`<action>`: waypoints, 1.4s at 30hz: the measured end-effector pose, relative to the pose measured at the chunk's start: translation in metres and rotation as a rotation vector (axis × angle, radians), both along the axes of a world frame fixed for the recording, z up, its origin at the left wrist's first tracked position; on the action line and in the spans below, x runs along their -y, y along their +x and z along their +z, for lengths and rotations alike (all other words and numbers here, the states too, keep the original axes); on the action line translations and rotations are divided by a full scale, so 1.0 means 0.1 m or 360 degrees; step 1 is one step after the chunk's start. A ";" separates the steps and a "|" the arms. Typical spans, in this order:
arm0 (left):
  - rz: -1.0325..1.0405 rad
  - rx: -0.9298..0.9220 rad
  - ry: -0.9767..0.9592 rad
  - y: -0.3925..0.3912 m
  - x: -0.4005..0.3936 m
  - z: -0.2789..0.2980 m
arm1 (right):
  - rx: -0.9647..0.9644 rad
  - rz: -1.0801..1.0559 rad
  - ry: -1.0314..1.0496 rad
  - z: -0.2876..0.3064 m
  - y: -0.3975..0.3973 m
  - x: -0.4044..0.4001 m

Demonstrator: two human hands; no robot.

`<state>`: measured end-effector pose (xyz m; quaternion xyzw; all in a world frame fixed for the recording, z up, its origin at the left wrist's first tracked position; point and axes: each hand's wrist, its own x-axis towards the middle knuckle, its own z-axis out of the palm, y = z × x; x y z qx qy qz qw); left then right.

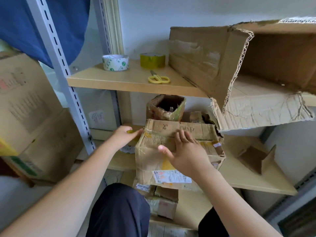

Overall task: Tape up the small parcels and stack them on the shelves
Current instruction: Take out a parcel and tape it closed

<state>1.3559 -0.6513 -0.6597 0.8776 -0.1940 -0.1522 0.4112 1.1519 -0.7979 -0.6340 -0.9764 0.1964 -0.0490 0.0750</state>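
A worn cardboard parcel (157,161) with a white label stands on the lower wooden shelf (248,178). My right hand (186,151) lies flat on its top, fingers spread. My left hand (125,134) is at the parcel's left top corner, closed around a yellow tape roll (130,131) that is mostly hidden by the fingers. On the upper shelf (119,81) lie a white tape roll with green print (115,62), a yellow tape roll (152,60) and yellow-handled scissors (158,77).
A big torn open carton (248,69) lies on its side on the upper shelf at right. Behind the parcel stands a small open box (165,107). A folded cardboard piece (256,158) sits at right. More parcels (162,202) lie below. A large carton (29,117) is at left.
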 end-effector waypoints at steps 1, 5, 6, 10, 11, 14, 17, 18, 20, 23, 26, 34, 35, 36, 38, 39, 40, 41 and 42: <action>0.0002 -0.0012 -0.0001 -0.02 -0.01 0.00 | -0.0020 0.0099 -0.0016 0.01 0.08 -0.14; 0.0030 -0.0061 -0.0030 -0.07 -0.02 0.03 | 0.0054 0.0075 -0.0044 0.04 0.41 -0.58; 0.0026 -0.0087 -0.0065 -0.07 -0.01 0.04 | 0.0055 0.0028 -0.0029 0.04 0.48 -0.64; 0.0007 -0.0110 -0.0139 -0.13 -0.02 0.06 | 0.0120 -0.0178 -0.0046 -0.05 0.58 -0.85; -0.0009 -0.0101 -0.0155 -0.15 -0.05 0.06 | 0.0211 -0.0218 -0.0064 -0.08 0.58 -0.89; -0.0072 -0.0009 -0.0095 -0.20 -0.16 0.02 | 0.0268 -0.0215 -0.0005 -0.18 0.53 -0.94; -0.0149 0.0040 -0.0046 -0.24 -0.28 0.00 | 0.0328 -0.0187 -0.0085 -0.25 0.44 -0.98; -0.0191 0.0000 -0.0044 -0.26 -0.33 0.01 | 0.0347 -0.0182 -0.0105 -0.28 0.41 -0.97; -0.0203 -0.0175 -0.0116 -0.28 -0.44 0.00 | 0.0390 -0.0193 -0.0140 -0.32 0.37 -0.90; -0.0121 -0.0361 -0.0275 -0.29 -0.57 -0.09 | 0.0458 -0.0188 -0.0207 -0.33 0.27 -0.71; -0.0085 -0.0900 -0.0651 -0.42 -0.66 -0.28 | 0.0512 -0.0177 -0.0281 -0.34 0.11 -0.51; -0.0158 -0.1281 -0.1045 -0.56 -0.63 -0.51 | 0.0370 -0.0114 -0.0387 -0.36 -0.05 -0.40; -0.0149 -0.1255 -0.0955 -0.54 -0.66 -0.53 | 0.0376 -0.0118 -0.0386 -0.36 -0.04 -0.39; -0.0122 -0.1226 -0.0808 -0.53 -0.69 -0.55 | 0.0374 -0.0123 -0.0381 -0.37 -0.03 -0.38; 0.0025 -0.1040 -0.0461 -0.54 -0.71 -0.60 | 0.0359 -0.0129 -0.0376 -0.40 -0.03 -0.38; 0.0115 -0.0903 -0.0334 -0.57 -0.69 -0.61 | 0.0365 -0.0130 -0.0381 -0.41 -0.03 -0.39; 0.0156 -0.0797 -0.0219 -0.60 -0.65 -0.59 | 0.0380 -0.0130 -0.0392 -0.43 -0.03 -0.40; 0.0159 -0.0735 -0.0083 -0.63 -0.61 -0.57 | 0.0395 -0.0132 -0.0405 -0.43 -0.03 -0.40; 0.0152 -0.0725 0.0039 -0.65 -0.55 -0.56 | 0.0404 -0.0135 -0.0415 -0.44 -0.03 -0.40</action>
